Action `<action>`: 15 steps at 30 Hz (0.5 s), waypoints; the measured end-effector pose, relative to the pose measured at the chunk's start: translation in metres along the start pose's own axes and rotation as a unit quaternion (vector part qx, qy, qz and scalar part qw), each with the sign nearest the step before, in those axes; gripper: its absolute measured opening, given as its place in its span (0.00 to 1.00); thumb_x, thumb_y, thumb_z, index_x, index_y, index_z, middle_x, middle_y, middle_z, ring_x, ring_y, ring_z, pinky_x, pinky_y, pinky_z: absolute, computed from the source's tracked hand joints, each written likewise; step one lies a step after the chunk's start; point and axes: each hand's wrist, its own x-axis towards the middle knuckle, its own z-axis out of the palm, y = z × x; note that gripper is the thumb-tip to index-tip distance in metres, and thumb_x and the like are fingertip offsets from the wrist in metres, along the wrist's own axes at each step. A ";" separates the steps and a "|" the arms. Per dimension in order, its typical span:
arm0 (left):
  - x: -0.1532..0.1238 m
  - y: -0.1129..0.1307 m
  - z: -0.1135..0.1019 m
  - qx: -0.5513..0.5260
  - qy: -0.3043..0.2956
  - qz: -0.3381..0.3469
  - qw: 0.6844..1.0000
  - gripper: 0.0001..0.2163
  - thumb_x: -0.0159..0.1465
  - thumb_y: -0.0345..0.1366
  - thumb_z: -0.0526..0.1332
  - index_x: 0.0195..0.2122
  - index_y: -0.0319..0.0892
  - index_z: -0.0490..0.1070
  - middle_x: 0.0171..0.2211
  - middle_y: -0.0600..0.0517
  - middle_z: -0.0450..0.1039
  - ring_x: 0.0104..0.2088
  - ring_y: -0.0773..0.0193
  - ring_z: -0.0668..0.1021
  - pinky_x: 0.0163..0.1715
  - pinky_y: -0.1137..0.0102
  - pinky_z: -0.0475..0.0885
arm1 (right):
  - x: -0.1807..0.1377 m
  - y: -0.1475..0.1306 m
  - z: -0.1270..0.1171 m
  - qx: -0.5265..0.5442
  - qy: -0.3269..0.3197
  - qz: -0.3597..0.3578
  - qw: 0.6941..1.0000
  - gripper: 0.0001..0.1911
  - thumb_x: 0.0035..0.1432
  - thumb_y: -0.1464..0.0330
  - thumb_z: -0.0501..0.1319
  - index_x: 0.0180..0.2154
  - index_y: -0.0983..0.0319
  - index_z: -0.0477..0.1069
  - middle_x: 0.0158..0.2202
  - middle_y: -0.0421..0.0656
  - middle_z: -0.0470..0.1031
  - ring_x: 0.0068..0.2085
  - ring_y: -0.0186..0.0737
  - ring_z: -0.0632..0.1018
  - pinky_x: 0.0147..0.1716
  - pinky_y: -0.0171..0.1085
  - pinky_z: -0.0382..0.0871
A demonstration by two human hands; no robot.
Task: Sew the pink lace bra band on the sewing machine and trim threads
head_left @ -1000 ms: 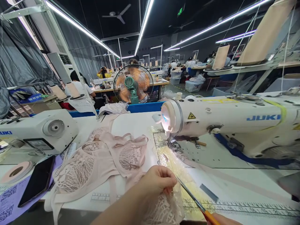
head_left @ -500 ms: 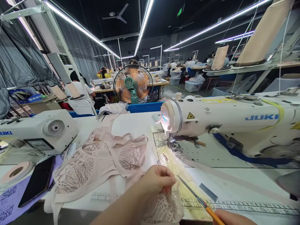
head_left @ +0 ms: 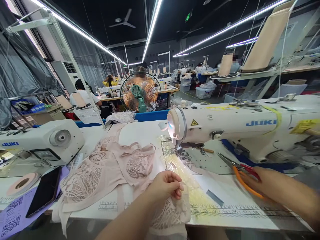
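Observation:
A pale pink lace bra (head_left: 92,181) spreads over the left half of the table, its cups facing up. My left hand (head_left: 166,185) is closed, fingertips pinched at a lace part (head_left: 171,213) that hangs at the table's front edge. On the right, scissors (head_left: 231,161) with red and orange handles are in my right hand (head_left: 267,183), fingers partly hidden round the handles. Their blades point left and away, beside the arm of the white sewing machine (head_left: 222,121).
A second sewing machine (head_left: 42,140) stands at the left, with a black phone (head_left: 45,193) and tape roll (head_left: 23,185) in front. A small grey strip (head_left: 215,198) lies above the printed ruler (head_left: 232,210). Behind the table is a fan (head_left: 140,93).
My right hand has moved up and right with the scissors, from the table's front edge to beside the machine. My left hand keeps its place on the lace. The view has shifted slightly.

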 end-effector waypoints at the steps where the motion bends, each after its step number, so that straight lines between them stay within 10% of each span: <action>1: -0.001 0.000 0.001 0.007 0.001 0.005 1.000 0.15 0.42 0.36 0.65 0.29 0.38 0.64 0.20 0.55 0.69 0.16 0.73 0.69 0.16 0.76 0.64 | 0.006 -0.005 -0.002 -0.026 -0.014 0.001 1.000 0.19 0.51 0.57 0.56 0.13 0.57 0.62 0.12 0.43 0.65 0.15 0.46 0.70 0.15 0.41 0.59; 6: -0.004 0.000 0.007 0.053 -0.007 0.025 0.998 0.13 0.45 0.36 0.64 0.30 0.39 0.62 0.20 0.56 0.68 0.16 0.73 0.68 0.16 0.75 0.63 | -0.009 -0.076 -0.007 -0.004 0.012 -0.039 0.999 0.21 0.57 0.58 0.41 0.25 0.58 0.67 0.27 0.49 0.72 0.33 0.54 0.75 0.29 0.47 0.66; 9: -0.006 0.000 0.013 0.098 -0.019 0.032 0.995 0.10 0.47 0.33 0.62 0.30 0.40 0.63 0.19 0.57 0.67 0.16 0.72 0.67 0.18 0.74 0.64 | -0.035 -0.139 -0.001 0.178 -0.103 -0.098 0.974 0.16 0.55 0.56 0.49 0.35 0.56 0.70 0.34 0.41 0.75 0.35 0.42 0.75 0.27 0.35 0.68; 15: -0.034 0.001 0.012 0.314 0.057 0.165 0.933 0.12 0.53 0.25 0.55 0.39 0.41 0.64 0.33 0.50 0.69 0.27 0.67 0.72 0.29 0.70 0.67 | -0.057 -0.179 0.018 0.282 -0.203 -0.079 0.934 0.11 0.54 0.63 0.49 0.23 0.59 0.62 0.20 0.37 0.67 0.24 0.37 0.69 0.23 0.34 0.60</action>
